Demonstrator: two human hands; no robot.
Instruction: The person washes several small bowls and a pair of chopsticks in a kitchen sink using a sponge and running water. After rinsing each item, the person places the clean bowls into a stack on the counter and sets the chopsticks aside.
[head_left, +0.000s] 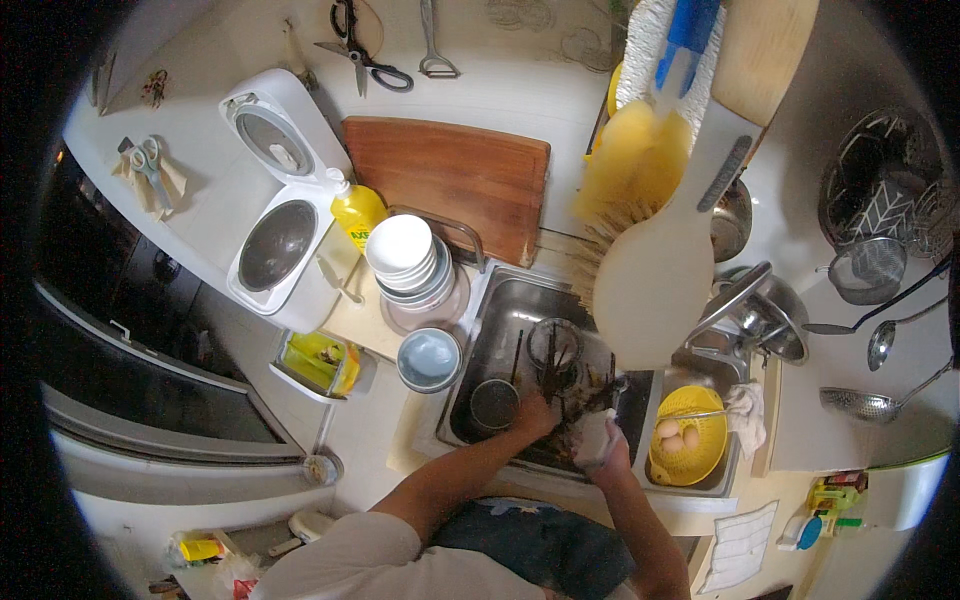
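Over the steel sink (504, 301), my left hand (537, 417) reaches down among dark, thin utensils (553, 369) that look like chopsticks; whether its fingers hold them cannot be told. A dark round bowl (495, 403) is just left of it, and a clear round container (554, 341) lies beyond. My right hand (609, 450) is at the sink's near right part, its fingers closed around a pale cloth or sponge (592, 437). A spoon-like metal piece (620, 385) sits above that hand.
Stacked bowls (400, 246) and a blue-grey bowl (429, 359) stand left of the sink. A yellow colander (688, 466) with several eggs occupies the right basin. A hanging brush (660, 285) blocks part of the view. Behind are a wooden cutting board (450, 180) and an open rice cooker (277, 247).
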